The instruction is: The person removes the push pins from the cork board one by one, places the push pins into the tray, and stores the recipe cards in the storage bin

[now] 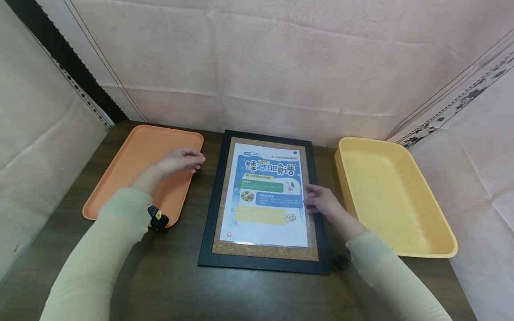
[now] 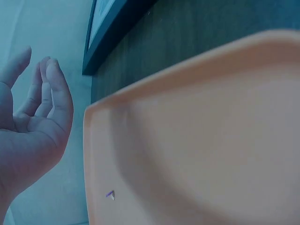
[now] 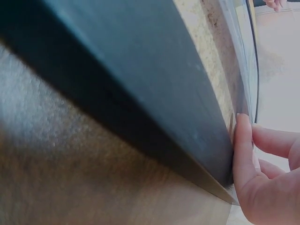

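A glossy blue-and-white printed sheet (image 1: 265, 196) lay on a black-framed cork board (image 1: 265, 265) in mid-frame, and the right hand (image 1: 323, 200) seemed to have its grip pinched on the sheet's right edge, likely because something so thin was easiest to catch there. The left hand (image 1: 182, 161), thumb and fingers apart, held nothing over the orange rectangular tray (image 1: 148, 142) at centre left; the deep yellow tub (image 1: 389, 191) stood at right, presumably leaving the board reachable.
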`<state>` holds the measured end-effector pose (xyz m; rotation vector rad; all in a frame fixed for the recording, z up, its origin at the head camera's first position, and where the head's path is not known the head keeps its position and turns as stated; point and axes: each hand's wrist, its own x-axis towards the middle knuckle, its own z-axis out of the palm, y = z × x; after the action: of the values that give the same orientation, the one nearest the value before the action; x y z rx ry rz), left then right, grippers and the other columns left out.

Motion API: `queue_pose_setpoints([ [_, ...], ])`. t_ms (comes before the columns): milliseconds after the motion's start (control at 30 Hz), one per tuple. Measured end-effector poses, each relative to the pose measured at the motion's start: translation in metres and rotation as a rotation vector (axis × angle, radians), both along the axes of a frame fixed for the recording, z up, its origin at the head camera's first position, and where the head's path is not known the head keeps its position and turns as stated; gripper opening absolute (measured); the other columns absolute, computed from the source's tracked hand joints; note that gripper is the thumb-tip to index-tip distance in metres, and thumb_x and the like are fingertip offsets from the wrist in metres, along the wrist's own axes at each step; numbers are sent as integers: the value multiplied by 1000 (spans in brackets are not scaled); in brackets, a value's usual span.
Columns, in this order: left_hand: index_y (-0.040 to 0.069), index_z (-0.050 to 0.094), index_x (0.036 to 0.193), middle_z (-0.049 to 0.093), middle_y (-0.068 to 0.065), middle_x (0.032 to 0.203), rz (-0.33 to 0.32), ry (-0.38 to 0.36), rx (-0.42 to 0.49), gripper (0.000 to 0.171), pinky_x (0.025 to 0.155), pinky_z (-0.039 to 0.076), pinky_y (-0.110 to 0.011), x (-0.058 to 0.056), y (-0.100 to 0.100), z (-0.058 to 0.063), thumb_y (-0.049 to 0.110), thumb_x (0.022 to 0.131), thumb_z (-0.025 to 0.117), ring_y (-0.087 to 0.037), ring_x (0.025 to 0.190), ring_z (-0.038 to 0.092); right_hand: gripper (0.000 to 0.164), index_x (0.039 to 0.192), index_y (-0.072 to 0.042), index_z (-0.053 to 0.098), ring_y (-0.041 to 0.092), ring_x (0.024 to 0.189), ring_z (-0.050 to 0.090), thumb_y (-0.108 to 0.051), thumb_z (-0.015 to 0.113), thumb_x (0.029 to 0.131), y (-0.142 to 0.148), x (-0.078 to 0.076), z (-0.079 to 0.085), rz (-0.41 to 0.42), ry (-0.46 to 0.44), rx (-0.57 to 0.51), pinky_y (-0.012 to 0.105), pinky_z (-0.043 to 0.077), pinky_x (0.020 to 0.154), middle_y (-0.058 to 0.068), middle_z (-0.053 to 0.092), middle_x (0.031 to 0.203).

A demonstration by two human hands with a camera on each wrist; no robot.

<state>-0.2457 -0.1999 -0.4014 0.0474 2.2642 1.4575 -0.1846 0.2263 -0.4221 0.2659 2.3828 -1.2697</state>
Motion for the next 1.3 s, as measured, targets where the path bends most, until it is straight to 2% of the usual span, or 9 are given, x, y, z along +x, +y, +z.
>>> queue_pose_setpoints([
  [200,0,51,122,56,-22,120,-91,5,-7,43,81,54,-24,9,11,-6,32,94,56,-27,102,59,63,146,-14,32,23,98,66,-17,61,91,-1,1,0,1,-6,-3,33,56,82,16,60,115],
  [500,1,54,120,61,-19,112,-205,-43,14,42,82,56,-30,32,27,-10,29,91,61,-23,94,62,62,146,-15,32,22,94,67,-17,61,91,-2,-1,-1,-7,-19,-11,33,56,81,15,59,112],
  [667,-2,54,118,64,-15,105,-331,-50,64,44,79,56,-30,45,35,-11,30,90,62,-19,88,63,62,146,-15,33,21,95,67,-17,61,91,-1,-1,-2,-6,-17,-9,33,56,82,15,60,112],
  [800,-2,57,118,65,-13,105,-414,-113,92,43,79,57,-30,54,41,-13,30,89,62,-17,87,63,62,146,-14,32,22,96,66,-16,61,91,-1,-1,-3,1,-14,-12,33,56,82,15,61,112],
  [967,0,61,117,66,-13,108,-454,-232,87,38,80,56,-31,62,49,-16,25,89,63,-20,86,65,62,146,-14,31,23,96,67,-16,61,91,-1,-1,0,1,-13,-13,33,56,82,16,61,112],
  [1067,0,62,115,67,-12,105,-511,-280,74,33,78,57,-30,66,54,-16,22,90,62,-18,84,66,63,147,-15,31,22,95,67,-16,60,91,-1,-2,2,0,-18,-14,34,56,82,16,61,113],
  [1167,0,64,113,68,-11,100,-568,-312,58,29,76,57,-29,71,60,-13,19,91,61,-16,81,67,63,147,-15,30,22,94,67,-15,60,91,-1,-2,3,0,-19,-14,33,56,82,16,60,113],
  [1300,1,66,111,70,-11,94,-591,-329,41,26,73,57,-27,75,67,-13,16,90,62,-15,77,68,63,147,-15,30,22,94,67,-15,60,91,0,-2,2,-2,-22,-14,33,56,82,16,60,112],
])
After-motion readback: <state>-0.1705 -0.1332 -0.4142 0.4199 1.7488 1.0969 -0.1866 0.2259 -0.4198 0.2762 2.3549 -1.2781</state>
